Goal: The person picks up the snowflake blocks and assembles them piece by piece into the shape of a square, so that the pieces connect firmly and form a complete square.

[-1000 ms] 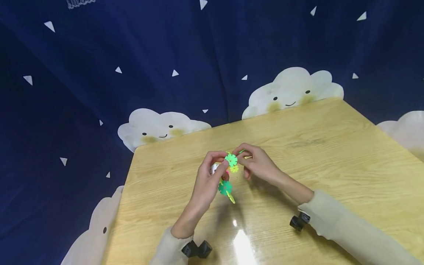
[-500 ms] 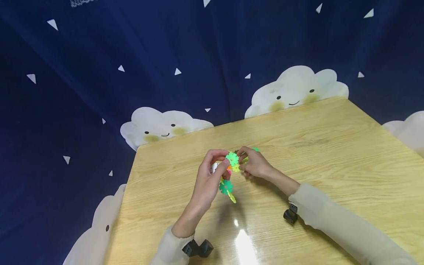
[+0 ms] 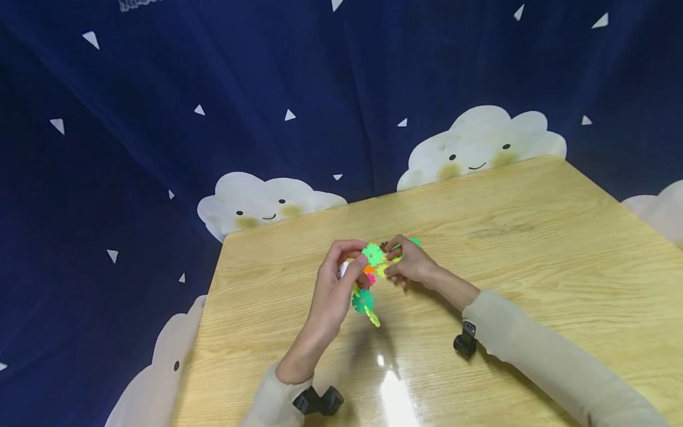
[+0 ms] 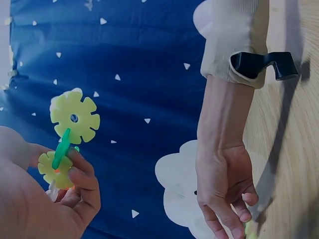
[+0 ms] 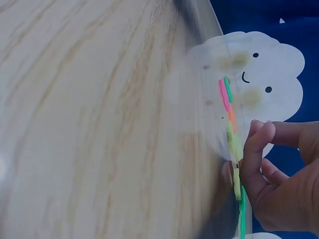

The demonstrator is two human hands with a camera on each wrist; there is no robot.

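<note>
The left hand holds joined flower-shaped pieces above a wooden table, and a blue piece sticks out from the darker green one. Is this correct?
Not quite: the head view shows a yellow piece, not blue, sticking out from the darker green piece. The rest holds.

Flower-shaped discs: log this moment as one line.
left hand: grips linked discs | right hand: pinches linked discs | position: above wooden table | colours include: green, yellow, orange, pink
</note>
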